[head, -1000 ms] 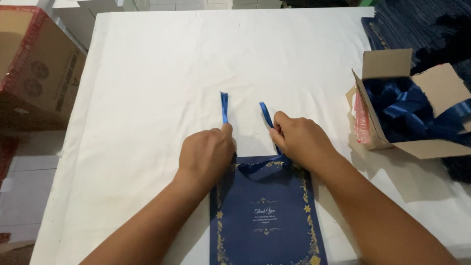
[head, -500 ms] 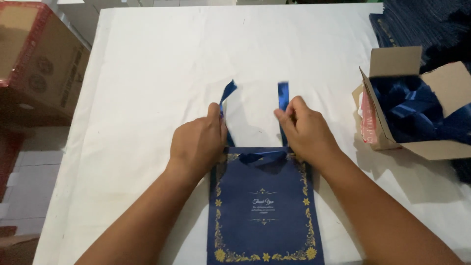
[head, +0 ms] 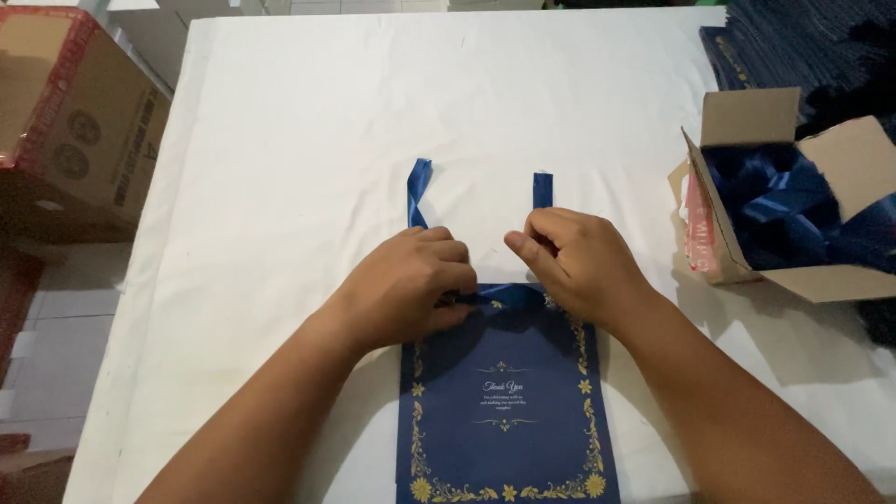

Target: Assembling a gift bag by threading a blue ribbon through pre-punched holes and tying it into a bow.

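Two hands grasp a blue ribbon (head: pixel 499 297) at the top edge of a navy gift bag (head: pixel 504 411), lower centre of the white tabletop (head: pixel 308 121). Left hand (head: pixel 411 285) and right hand (head: pixel 579 261) fingers are clenched on it; ribbon ends point up-frame. An open cardboard box (head: pixel 747 121) sits at right.

One blue bag (head: pixel 504 401); one ribbon (head: pixel 417 191); two cardboard boxes (head: pixel 79 131).
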